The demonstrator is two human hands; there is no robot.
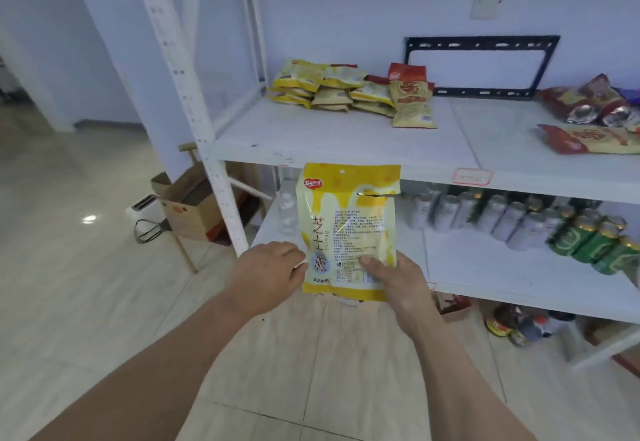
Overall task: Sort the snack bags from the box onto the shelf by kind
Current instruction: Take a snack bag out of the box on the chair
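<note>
White shelf unit (346,135) fills the upper and right part of the frame, w/ a perforated upright post (194,101) slanting down from top center-left. On its upper board, center frame, sits a pile of yellow snack bags (322,88), same colors as the one I'm holding; touching that pile's right side are red-and-tan bags (410,97), one leaning upright at the front. Far right of that same board there's a separate heap of red bags (588,108), some showing silver foil, w/ one red-and-tan bag lying flat at the front edge. A red-bordered label (472,176) is stuck on the board's front lip, right of center. Lower board, right side of frame: rows of silver cans (485,215) and, further right, green cans (599,243). Cardboard box (194,205) stands on the floor behind the post, center-left. Yellow cheese-snack bag (346,229) is dead center of the frame, upright, back side w/ fine print facing me, a small tear near its top right; it hangs in the air in front of the shelf, its top edge level w/ the upper board's lip. My left hand (266,274) grips the bag's lower left edge, fingers curled round behind it. My right hand (398,281) pinches the lower right corner, thumb pressed on the front. Both hands are clamped on the bag, apart from each other by the bag's width.
</note>
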